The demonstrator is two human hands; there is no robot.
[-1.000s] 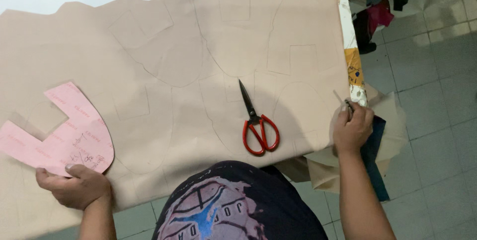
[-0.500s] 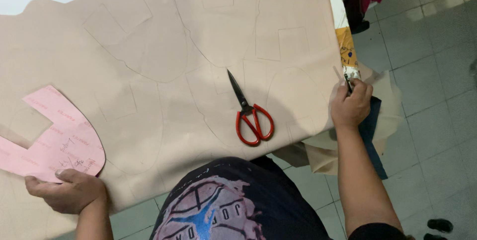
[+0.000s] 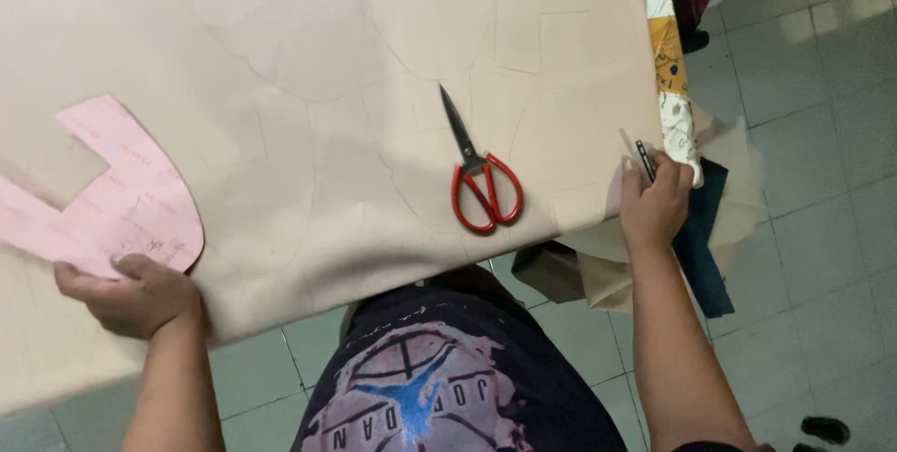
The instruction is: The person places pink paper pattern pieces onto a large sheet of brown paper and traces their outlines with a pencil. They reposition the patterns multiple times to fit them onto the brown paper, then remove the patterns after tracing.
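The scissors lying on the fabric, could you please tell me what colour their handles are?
Red handles, with dark blades; the scissors show clearly in the head view.

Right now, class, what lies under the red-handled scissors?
The red-handled scissors lie on the large beige fabric sheet marked with faint traced outlines. The table beneath is covered; only a patterned strip shows at the right edge.
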